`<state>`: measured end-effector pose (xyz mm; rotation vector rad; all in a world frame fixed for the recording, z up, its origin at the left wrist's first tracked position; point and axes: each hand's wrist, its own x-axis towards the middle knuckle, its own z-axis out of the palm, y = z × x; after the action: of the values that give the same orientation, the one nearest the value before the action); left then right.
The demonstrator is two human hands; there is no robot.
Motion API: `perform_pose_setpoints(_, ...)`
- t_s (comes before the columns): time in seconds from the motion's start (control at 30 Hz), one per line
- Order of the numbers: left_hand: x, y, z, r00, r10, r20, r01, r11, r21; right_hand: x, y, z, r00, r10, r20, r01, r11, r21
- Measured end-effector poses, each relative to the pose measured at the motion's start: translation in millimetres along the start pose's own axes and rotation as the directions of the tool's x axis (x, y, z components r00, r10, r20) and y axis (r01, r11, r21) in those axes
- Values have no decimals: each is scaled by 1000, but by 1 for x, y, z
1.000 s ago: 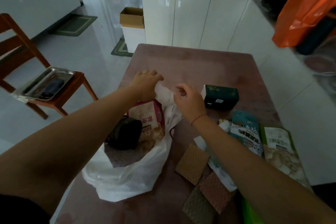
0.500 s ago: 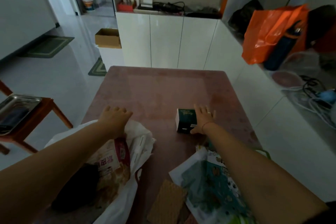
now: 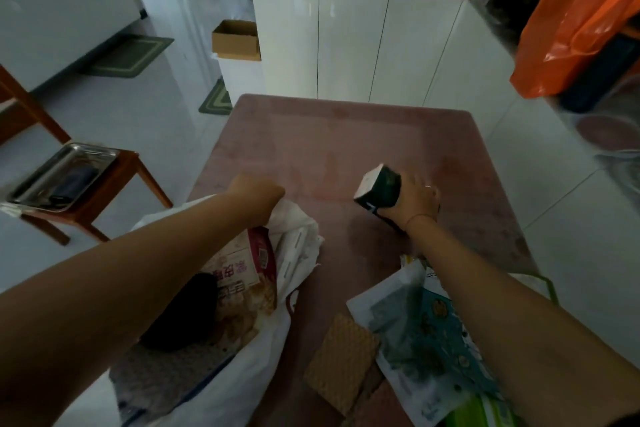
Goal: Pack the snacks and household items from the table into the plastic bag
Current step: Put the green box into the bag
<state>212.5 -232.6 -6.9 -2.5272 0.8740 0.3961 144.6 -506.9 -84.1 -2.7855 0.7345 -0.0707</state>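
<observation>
Right hand [image 3: 414, 199]: clasped round dark green box [image 3: 379, 189], tilted, over pink table [image 3: 346, 135]. Left hand [image 3: 258, 192]: clutching rim of white plastic bag [image 3: 298, 246]; pink snack packet [image 3: 249, 267] inside. Teal packet [image 3: 433, 333], tan cloth [image 3: 341, 354] on near table edge.

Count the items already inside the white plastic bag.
2 clearly: a pink snack pack at the far end of the plastic bag, a black item left of it. A grey textured patch nearer the camera may be a third; the left forearm hides part of the opening.
</observation>
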Motion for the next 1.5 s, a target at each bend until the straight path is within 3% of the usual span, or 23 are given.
perform_pose_setpoints(0.03, -7, -5, 0, 1000, -13, -8, 13, 999, -34, -7, -8, -8, 998, 53, -40, -40, 964, 263)
perform_pose_setpoints(0.07, -14, -10, 0, 999, -29, -26, 27, 997, -71, -17, -19, -20, 996, 87, -35, -54, 840, 539)
perform_pose_setpoints(0.1, -20, -15, -1, 998, -43, -54, 38, 995, -91, -30, -32, -34, 996, 91, -2, -58, 652, 756)
perform_pose_setpoints(0.17, -34, -27, -3, 992, -68, -111, 59, 995, -82, -63, -66, -64, 994, -20, 107, -96, 312, 945)
perform_pose_setpoints(0.2, -41, -33, -5, 987, -89, -137, 79, 994, -76, -85, -85, -76, 979, -101, 178, -155, 202, 967)
perform_pose_setpoints(0.23, -49, -39, -6, 980, -121, -155, 107, 990, -94, -108, -104, -86, 952, -183, 245, -217, 159, 963)
perform_pose_setpoints(0.33, -67, -51, -10, 963, -180, -201, 126, 959, -254, -170, -153, -88, 853, -311, 419, -348, 257, 901)
perform_pose_setpoints(0.47, -81, -60, -14, 929, -248, -274, 61, 834, -548, -217, -181, -67, 796, -363, 484, -366, 348, 863)
perform_pose_setpoints(0.57, -89, -70, -20, 868, -315, -383, -81, 673, -735, -237, -188, -59, 796, -395, 460, -265, 456, 850)
perform_pose_setpoints(0.77, -92, -54, -44, 856, -307, -415, -274, 412, -869, -252, -200, -60, 817, -362, 449, 7, 785, 619)
perform_pose_setpoints(0.93, -85, -39, -35, 919, -137, -369, -265, 478, -837, -244, -196, -50, 829, -253, 499, -54, 851, 522)
perform_pose_setpoints(1.07, -83, -31, -37, 960, -5, -280, -208, 655, -726, -230, -187, -43, 853, -183, 490, -117, 847, 519)
perform_pose_setpoints(1.17, -82, -30, -28, 982, 73, -177, -152, 858, -491, -225, -191, -41, 831, -184, 525, -146, 839, 525)
perform_pose_setpoints(1.27, -77, -28, -19, 976, 31, -215, -80, 972, -221, -221, -195, -38, 776, -230, 588, -252, 741, 622)
perform_pose_setpoints(1.37, -74, -26, -17, 960, 49, -277, -95, 984, -153, -222, -195, -36, 718, -288, 634, -343, 646, 682)
perform_pose_setpoints(1.5, -71, -22, -23, 939, 37, -343, -178, 903, -391, -222, -188, -31, 774, -254, 580, -357, 582, 731)
